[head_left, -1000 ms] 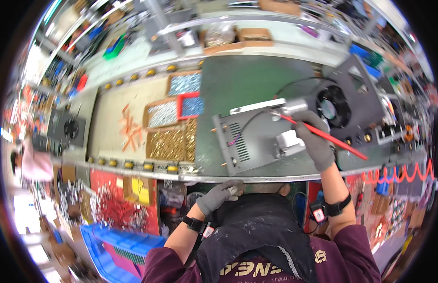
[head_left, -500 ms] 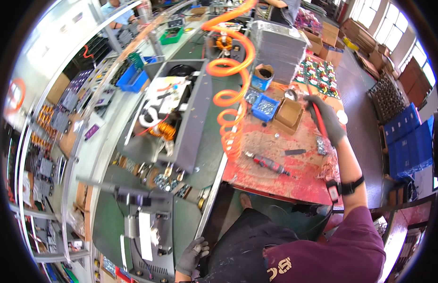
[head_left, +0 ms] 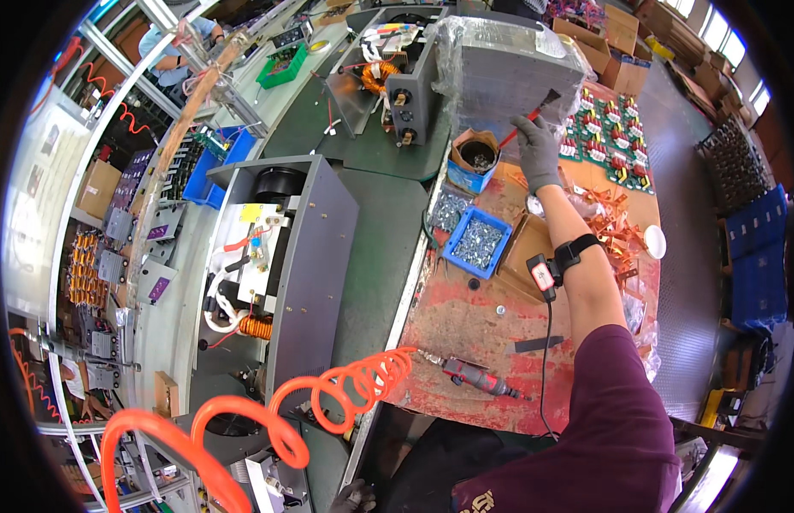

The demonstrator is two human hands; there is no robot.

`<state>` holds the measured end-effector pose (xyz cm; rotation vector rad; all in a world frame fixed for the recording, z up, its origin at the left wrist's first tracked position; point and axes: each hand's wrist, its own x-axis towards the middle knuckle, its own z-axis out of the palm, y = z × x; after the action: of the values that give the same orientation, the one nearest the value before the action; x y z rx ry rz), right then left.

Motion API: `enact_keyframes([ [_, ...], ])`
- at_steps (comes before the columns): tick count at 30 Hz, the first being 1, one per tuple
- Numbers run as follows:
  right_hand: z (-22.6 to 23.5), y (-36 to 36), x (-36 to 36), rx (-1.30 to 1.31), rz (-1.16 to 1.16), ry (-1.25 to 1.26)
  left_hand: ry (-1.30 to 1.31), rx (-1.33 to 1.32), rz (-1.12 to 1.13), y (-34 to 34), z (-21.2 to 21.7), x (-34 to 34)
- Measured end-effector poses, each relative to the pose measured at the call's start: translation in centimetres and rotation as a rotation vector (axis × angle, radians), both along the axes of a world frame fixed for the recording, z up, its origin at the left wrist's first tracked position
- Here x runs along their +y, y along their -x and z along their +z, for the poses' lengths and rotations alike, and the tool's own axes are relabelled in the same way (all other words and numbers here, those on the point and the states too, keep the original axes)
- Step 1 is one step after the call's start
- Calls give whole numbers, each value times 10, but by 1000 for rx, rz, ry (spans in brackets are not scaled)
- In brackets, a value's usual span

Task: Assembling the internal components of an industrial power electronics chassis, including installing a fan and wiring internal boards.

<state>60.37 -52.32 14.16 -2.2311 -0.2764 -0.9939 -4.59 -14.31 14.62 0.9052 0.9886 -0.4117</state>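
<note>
— Red, scuffed worktop (head_left: 465,325) is stretching under the right arm, isn't it?
— Yes, and the right hand (head_left: 538,150), in a grey glove, is closing around a red-handled brush (head_left: 527,112), holding it over the cardboard cup of screws (head_left: 475,158) beside the wrapped grey housing (head_left: 512,64).
— And the left hand (head_left: 356,496)?
— It is hanging low at the bottom edge; I cannot tell its grip. A blue screw bin (head_left: 476,242) is sitting nearby.

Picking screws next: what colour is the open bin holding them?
Blue bin, in the head view.
</note>
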Motion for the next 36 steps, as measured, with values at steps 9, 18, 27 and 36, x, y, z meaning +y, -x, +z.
enact_keyframes([
  [9, -68, -3, -42, 332, 382, 17, -104, -68, -113, -38, 7, -5],
  [18, -60, 300, -80, 1150, 22, 414, -53, -141, -275, -79, 6, -11],
  [27, -88, 273, -158, 798, -447, 582, -61, -252, -312, -70, 1, -2],
  [36, -15, 273, -177, 697, -425, 395, -143, -324, -288, -70, 23, -13],
])
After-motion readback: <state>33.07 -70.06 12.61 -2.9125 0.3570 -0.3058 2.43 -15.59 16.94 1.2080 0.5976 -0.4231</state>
